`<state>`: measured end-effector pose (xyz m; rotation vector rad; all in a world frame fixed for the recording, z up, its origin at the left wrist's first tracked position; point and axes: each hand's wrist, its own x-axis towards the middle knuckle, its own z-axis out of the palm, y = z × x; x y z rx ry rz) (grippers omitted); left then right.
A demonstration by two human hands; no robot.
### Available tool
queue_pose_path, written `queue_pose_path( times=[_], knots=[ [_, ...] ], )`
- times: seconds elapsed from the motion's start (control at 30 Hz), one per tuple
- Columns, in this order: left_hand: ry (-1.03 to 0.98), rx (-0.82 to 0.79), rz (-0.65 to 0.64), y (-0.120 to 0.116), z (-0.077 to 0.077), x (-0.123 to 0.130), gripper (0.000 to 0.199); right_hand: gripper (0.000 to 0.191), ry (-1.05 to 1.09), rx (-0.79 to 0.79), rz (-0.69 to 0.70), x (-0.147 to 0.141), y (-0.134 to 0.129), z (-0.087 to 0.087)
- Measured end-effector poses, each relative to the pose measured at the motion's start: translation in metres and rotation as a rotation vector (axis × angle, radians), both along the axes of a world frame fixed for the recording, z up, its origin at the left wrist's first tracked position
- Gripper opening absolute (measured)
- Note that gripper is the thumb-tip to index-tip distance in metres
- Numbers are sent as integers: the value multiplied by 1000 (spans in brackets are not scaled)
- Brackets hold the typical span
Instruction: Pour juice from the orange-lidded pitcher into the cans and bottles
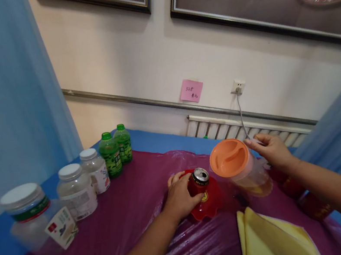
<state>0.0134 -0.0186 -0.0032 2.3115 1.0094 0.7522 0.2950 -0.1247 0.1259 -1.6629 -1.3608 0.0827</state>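
Observation:
My left hand [182, 195] is wrapped around a red drink can [197, 186] with an opened silver top. Under the can lies a red dish [215, 203] with a scalloped rim. To its right is a clear plastic pitcher [255, 180] with an orange lid [229, 159] and some yellowish-brown liquid low inside. My right hand [273, 151] is closed at the upper right side of the pitcher, on what looks like its handle; the fingers partly hide the grip. Nearest to me lies a folded yellow cloth [272, 239].
Glossy purple plastic [124, 223] covers the blue tabletop [156, 139]. Along the left stand a large white-lidded jar [31, 226], two smaller jars [76, 194] and two green bottles [110, 155]. Red cans [314, 205] sit beneath my right forearm. A cord [240, 110] hangs from the wall socket [237, 86].

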Motion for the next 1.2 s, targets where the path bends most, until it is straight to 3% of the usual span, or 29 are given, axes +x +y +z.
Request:
queue_pose_path(
  times=[1.2],
  knots=[
    [2, -10, -34, 1, -5, -1, 69, 60, -142, -34, 19, 2, 9, -4]
  ],
)
